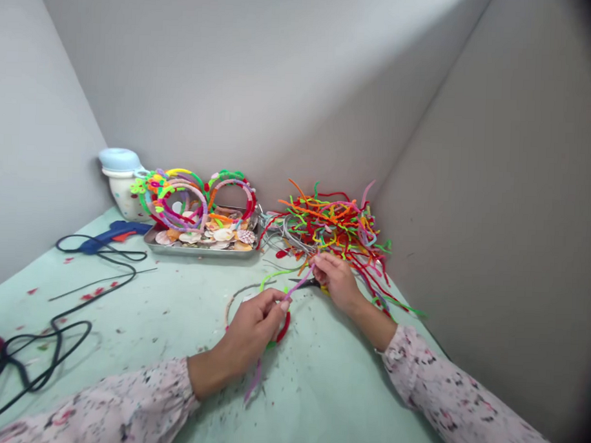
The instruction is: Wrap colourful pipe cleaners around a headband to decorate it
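— Pipe cleaner [299, 283] feel stiff?
— No, light and bendy; take it near an end. It spans the tabletop [348, 391]: right grip [337, 281] pinched on it, left grip [255, 330] closed around it.

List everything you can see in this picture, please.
Glue gun: one, blue, left of the tray
Cord: one, black, looped at the table's left
Pot: one, white with pale blue lid, back left corner
Tray: one, metal, by the back wall
Seashells: many, cream and brown, in the tray
Headbands: several, multicoloured, leaning at the tray's back
Pipe cleaners: a big heap, mostly red, orange and green, back right
Scissors: one pair, dark, beneath the right hand
Ring: one, red and green, beneath the left hand
Purple pipe cleaner: one, held between both hands
Left hand: one, gripping the purple pipe cleaner
Right hand: one, pinching its upper end
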Demonstrator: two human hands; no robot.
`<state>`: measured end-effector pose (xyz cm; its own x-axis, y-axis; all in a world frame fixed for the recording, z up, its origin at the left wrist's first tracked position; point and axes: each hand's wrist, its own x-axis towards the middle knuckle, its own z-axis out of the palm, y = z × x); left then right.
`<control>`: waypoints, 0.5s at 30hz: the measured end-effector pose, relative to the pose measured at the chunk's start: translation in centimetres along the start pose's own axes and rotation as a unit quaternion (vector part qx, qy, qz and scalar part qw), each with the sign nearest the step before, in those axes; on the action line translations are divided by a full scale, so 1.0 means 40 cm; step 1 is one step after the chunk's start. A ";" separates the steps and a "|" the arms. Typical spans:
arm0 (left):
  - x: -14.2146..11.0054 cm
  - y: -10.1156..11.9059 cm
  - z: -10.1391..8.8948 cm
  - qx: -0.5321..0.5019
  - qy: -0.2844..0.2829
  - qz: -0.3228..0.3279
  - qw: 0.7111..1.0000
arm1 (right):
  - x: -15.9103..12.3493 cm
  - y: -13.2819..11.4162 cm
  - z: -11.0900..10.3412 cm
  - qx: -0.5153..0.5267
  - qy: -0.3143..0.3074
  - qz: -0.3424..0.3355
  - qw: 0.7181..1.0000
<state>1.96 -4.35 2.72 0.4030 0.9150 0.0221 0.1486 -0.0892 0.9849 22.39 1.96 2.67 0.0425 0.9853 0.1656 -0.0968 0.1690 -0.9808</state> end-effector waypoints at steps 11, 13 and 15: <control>-0.029 0.009 -0.001 0.052 -0.028 0.033 0.998 | -0.057 -0.025 0.057 0.234 0.099 0.025 0.967; -0.028 0.006 -0.003 0.068 -0.031 0.043 0.996 | -0.057 -0.007 0.045 0.254 0.108 0.045 0.960; -0.024 0.004 -0.005 0.077 -0.027 0.044 0.996 | -0.057 0.005 0.036 0.269 0.107 0.054 0.955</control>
<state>1.41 -5.17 2.90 0.4688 0.8783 0.0940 0.2456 -0.2318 0.9413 20.83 -0.20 2.25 0.2007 0.9795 -0.0155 -0.6077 0.1120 -0.7862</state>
